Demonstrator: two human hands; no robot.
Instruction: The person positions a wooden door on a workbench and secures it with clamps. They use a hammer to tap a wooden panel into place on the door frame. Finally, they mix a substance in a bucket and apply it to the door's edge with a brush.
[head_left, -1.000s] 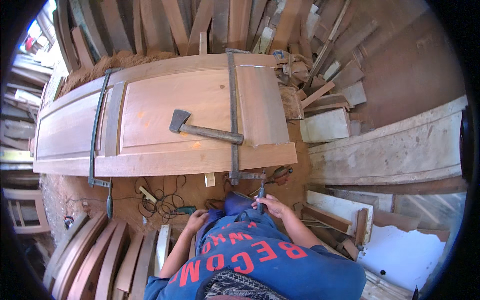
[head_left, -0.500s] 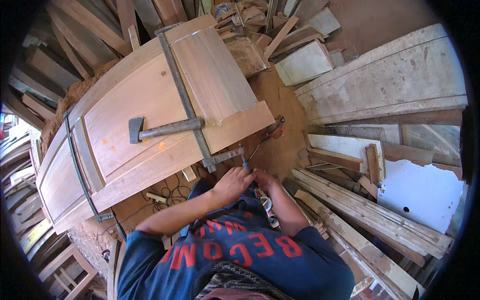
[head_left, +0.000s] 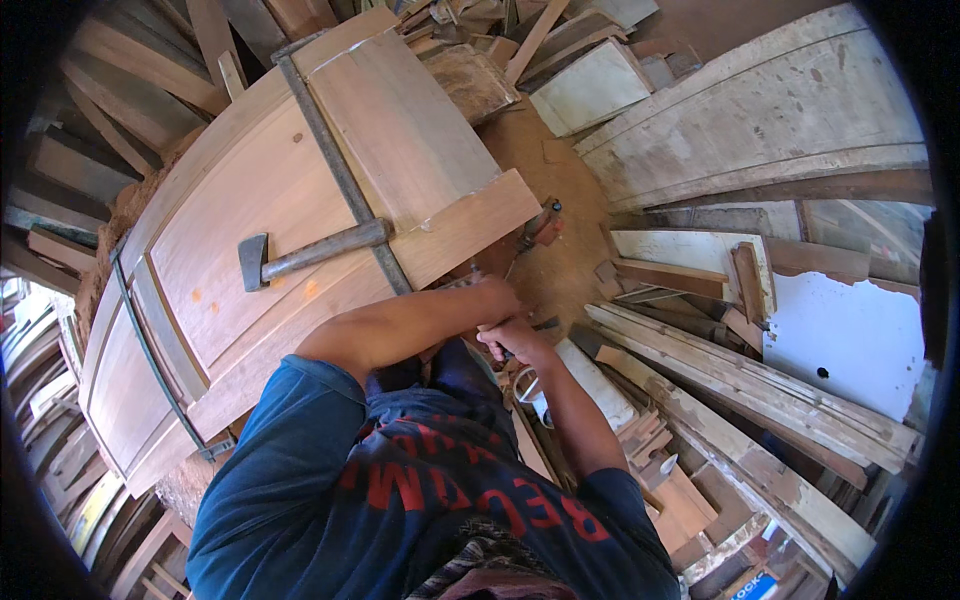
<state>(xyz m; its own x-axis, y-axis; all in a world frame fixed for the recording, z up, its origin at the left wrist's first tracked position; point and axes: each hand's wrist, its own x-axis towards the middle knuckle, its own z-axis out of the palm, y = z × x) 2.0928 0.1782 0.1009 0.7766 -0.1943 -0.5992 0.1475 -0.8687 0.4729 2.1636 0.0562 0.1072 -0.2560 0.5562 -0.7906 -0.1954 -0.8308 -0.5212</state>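
Note:
A pale wooden door panel lies flat in front of me. A dark steel bar clamp crosses it near its right end, and a hatchet rests on the panel against that bar. My left hand and my right hand are close together at the panel's near edge, where the clamp's lower end sits. Both have their fingers closed around the clamp's screw handle, which they mostly hide. A second bar clamp spans the panel further left.
Stacked planks and offcuts crowd the floor on the right, beside a white board. A red tool lies on the sawdust floor past the panel's corner. More timber leans at the top and far left.
My left hand has come up from near the floor and joined the right one at the clamp's end. My head has turned, so the panel now sits at a slant to the left.

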